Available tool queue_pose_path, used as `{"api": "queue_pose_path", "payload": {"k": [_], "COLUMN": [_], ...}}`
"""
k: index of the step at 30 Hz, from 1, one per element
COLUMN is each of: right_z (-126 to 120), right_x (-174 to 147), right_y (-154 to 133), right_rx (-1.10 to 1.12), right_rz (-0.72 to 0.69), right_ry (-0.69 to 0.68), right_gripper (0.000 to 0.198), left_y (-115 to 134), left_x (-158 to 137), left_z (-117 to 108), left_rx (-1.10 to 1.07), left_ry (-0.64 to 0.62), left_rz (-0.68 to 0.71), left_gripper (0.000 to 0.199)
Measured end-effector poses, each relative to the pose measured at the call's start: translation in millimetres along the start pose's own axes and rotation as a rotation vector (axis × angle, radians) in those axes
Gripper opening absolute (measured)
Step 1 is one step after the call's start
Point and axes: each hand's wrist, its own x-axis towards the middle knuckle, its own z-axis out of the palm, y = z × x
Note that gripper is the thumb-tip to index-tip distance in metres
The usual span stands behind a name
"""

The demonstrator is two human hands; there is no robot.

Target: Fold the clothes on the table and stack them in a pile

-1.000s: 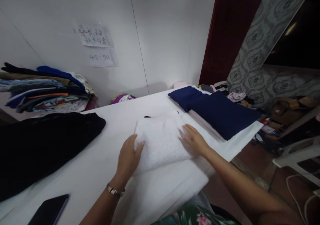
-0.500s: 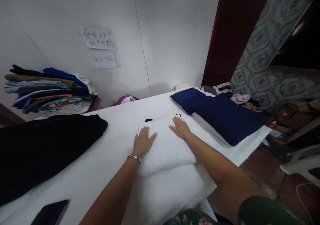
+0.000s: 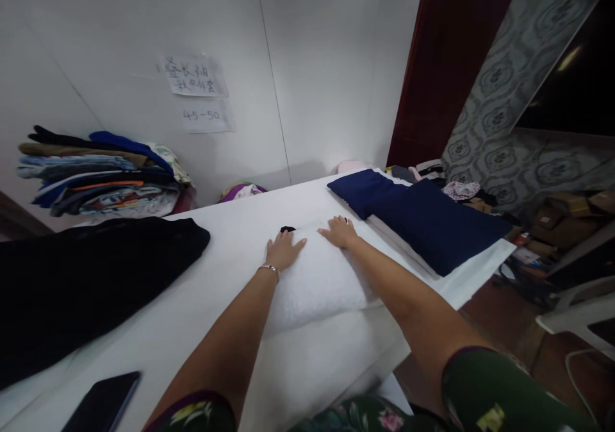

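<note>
A folded white, textured cloth (image 3: 321, 284) lies in front of me on the white table, with small black patches showing at its far corners. On its far left part rests my left hand (image 3: 284, 252), open, thumb spread inward, a silver bracelet on the wrist. My right hand (image 3: 339, 232) lies on the far right part, also open, its fingertips near the far edge. Under the near end of the cloth, a flat off-white layer (image 3: 331, 345) reaches toward my body.
A black garment (image 3: 96, 278) covers the table's left side, with a phone (image 3: 103, 401) nearer to me. Folded navy cloth (image 3: 432, 220) lies to the right. Behind the table at left stands a pile of folded clothes (image 3: 106, 172). A white chair (image 3: 576, 313) is at far right.
Both hands have slid slightly toward the far edge of the white cloth, the left one also a little to the right. The view has shifted slightly.
</note>
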Motion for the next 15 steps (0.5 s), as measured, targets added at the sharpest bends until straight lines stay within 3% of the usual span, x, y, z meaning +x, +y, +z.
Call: {"api": "queue_pose_path", "payload": {"k": [7,15], "right_z": [24.8,22.4], "right_x": [1.5,5.2], "right_y": [21.0,20.8], "right_rx": [0.099,0.247], "right_rz": [-0.019,-0.004], "right_ry": [0.041,-0.006], "right_gripper": [0.068,0.064], "left_y": [-9.3,-10.6], "left_x": [2.0,5.7], "left_z": [14.7,15.0], "left_rx": [-0.096,-0.245], "left_ry": [0.027,0.048], "left_rz": [-0.027,-0.068], "left_gripper": [0.074,0.063]}}
